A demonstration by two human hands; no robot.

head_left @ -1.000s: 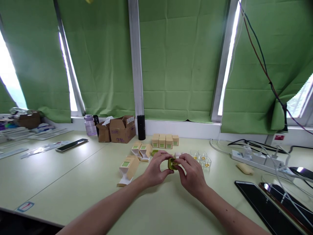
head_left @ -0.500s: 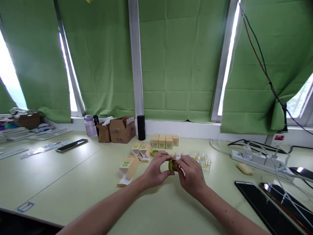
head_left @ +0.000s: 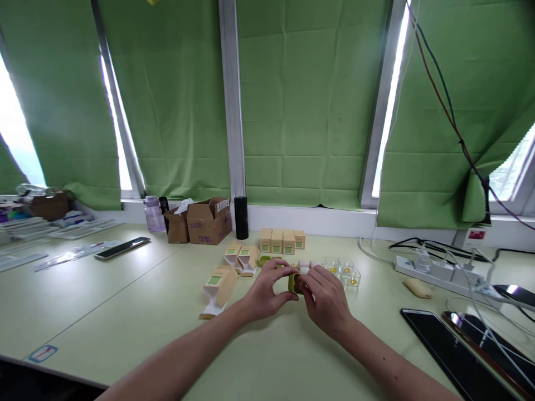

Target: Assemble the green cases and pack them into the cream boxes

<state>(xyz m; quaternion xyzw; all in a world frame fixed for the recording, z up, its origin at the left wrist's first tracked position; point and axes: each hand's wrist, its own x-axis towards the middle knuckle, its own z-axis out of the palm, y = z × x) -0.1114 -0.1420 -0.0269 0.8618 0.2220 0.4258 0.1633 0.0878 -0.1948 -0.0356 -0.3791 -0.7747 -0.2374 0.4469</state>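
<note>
My left hand (head_left: 267, 292) holds a small olive-green square container (head_left: 293, 283) between thumb and fingers, its hollow side turned to the right. The bent fingers of my right hand (head_left: 328, 301) are pressed together at that opening. What they pinch, if anything, is hidden. Behind my hands lies another olive-green piece (head_left: 264, 260), partly covered. Small pale pink pieces (head_left: 304, 264) show just past my right fingers. To their right stand several clear cups with yellow centres (head_left: 346, 268).
Opened small cartons (head_left: 221, 284) lie left of my hands; several closed cartons (head_left: 276, 241) stand behind. Farther back are a brown cardboard box (head_left: 209, 221) and a black cylinder (head_left: 241, 217). A power strip (head_left: 443, 274) with cables and a black tablet (head_left: 453, 351) lie on the right.
My right fingers have shifted slightly at the container's opening. The container has turned a little in my left hand, which otherwise stays in place.
</note>
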